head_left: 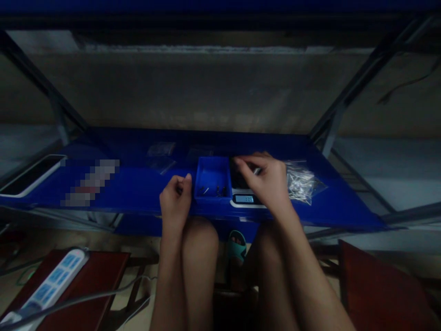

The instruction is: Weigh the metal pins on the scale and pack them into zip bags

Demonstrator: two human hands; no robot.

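Note:
A small blue bin (212,174) holds several small metal pieces near its front. Left of it, my left hand (176,197) is closed, thumb against curled fingers; whatever it holds is hidden. My right hand (267,177) is over a digital scale (243,199) with a lit display, fingers bent and thumb close to the fingertips. Something small and shiny shows by the right fingers, too blurred to name. A clear plastic bag (301,181) of shiny metal pieces lies just right of my right hand.
Flat clear bags (161,149) lie behind the left hand on the blue table (134,184). A white-framed device (32,174) is at the far left. Below are a power strip (51,280) on a stool (99,276) and another stool (382,285).

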